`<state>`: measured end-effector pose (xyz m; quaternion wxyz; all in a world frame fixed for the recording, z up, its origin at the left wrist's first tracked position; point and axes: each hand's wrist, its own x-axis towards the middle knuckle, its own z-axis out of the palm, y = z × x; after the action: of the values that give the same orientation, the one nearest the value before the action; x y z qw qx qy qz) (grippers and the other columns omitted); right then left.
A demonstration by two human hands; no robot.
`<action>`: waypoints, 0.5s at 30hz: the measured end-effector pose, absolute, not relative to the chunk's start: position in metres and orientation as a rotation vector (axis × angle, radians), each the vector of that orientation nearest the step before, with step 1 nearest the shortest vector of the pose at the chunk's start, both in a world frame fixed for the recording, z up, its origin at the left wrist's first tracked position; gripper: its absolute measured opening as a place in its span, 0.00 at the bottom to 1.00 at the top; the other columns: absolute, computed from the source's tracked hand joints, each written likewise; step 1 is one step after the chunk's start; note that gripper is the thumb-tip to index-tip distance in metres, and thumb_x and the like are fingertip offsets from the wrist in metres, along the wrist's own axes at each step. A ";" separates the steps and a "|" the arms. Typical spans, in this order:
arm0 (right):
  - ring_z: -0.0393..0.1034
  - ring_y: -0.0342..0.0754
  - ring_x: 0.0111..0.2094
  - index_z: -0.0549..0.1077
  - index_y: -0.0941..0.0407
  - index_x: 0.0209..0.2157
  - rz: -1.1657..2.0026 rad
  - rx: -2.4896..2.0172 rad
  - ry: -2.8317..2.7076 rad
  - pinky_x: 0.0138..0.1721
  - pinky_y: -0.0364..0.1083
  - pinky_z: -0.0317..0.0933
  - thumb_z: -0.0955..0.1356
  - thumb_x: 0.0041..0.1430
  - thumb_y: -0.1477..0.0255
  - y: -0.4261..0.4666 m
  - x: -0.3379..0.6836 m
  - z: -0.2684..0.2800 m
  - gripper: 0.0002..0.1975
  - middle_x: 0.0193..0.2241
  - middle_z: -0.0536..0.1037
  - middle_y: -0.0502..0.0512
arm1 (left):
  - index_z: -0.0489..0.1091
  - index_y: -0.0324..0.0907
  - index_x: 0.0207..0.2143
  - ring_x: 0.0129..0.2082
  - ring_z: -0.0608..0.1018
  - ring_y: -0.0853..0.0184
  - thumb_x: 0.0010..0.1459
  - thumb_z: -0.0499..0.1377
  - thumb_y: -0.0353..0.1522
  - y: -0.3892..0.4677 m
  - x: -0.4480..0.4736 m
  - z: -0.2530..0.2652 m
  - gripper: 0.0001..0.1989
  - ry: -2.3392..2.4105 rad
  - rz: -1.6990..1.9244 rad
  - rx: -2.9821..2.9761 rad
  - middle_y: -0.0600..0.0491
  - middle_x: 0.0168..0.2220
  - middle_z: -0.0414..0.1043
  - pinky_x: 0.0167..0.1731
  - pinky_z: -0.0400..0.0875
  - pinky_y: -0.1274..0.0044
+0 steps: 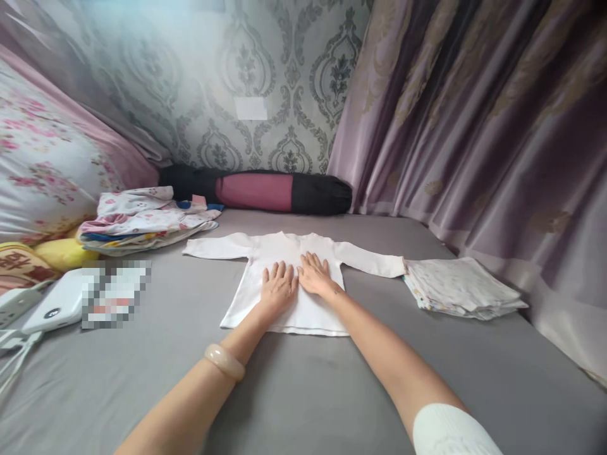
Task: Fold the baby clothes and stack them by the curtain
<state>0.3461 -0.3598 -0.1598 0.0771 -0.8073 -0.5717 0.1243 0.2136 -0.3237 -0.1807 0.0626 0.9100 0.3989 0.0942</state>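
A white long-sleeved shirt (294, 316) lies spread out on the grey bed sheet (303, 392), its sleeves stretched to both sides and its hem toward me. My left hand (279, 284) rests flat on the middle of the shirt, fingers out. Close beside it, my right hand (313, 275) also lies flat on the fabric, a little farther up and angled left. Neither hand grips anything. The tip of the right sleeve reaches a stack of folded light-coloured cloths (462, 284).
Folded patterned clothes (147, 218) are piled at the left, near a floral pillow (47, 151). A white power bank (61, 303) and a power strip (19, 303) with cables sit at the left edge. A black and maroon roll (256, 191) lies along the wall; curtains (465, 114) hang right.
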 end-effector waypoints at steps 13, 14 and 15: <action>0.31 0.56 0.69 0.45 0.57 0.68 0.307 -2.551 -1.541 0.64 0.64 0.29 0.47 0.68 0.61 -0.301 0.383 -0.166 0.31 0.70 0.38 0.57 | 0.57 0.38 0.64 0.66 0.54 0.42 0.67 0.39 0.44 -0.329 0.213 -0.186 0.30 1.334 0.352 2.753 0.37 0.66 0.53 0.60 0.44 0.46; 0.31 0.56 0.69 0.46 0.57 0.68 0.290 -2.552 -1.532 0.65 0.63 0.29 0.48 0.68 0.61 -0.300 0.385 -0.167 0.31 0.70 0.39 0.56 | 0.57 0.38 0.64 0.66 0.54 0.42 0.67 0.39 0.44 -0.329 0.213 -0.186 0.30 1.332 0.351 2.754 0.37 0.66 0.52 0.60 0.44 0.46; 0.31 0.56 0.69 0.46 0.57 0.68 0.275 -2.552 -1.524 0.65 0.63 0.29 0.48 0.68 0.61 -0.299 0.386 -0.168 0.30 0.70 0.39 0.56 | 0.57 0.38 0.64 0.66 0.54 0.42 0.67 0.39 0.44 -0.329 0.213 -0.186 0.30 1.331 0.350 2.754 0.37 0.66 0.52 0.60 0.44 0.45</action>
<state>0.3856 -0.2986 -0.1682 0.0782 -0.8522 -0.5091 0.0919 0.2134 -0.3293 -0.1860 0.0316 0.8940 0.4322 0.1136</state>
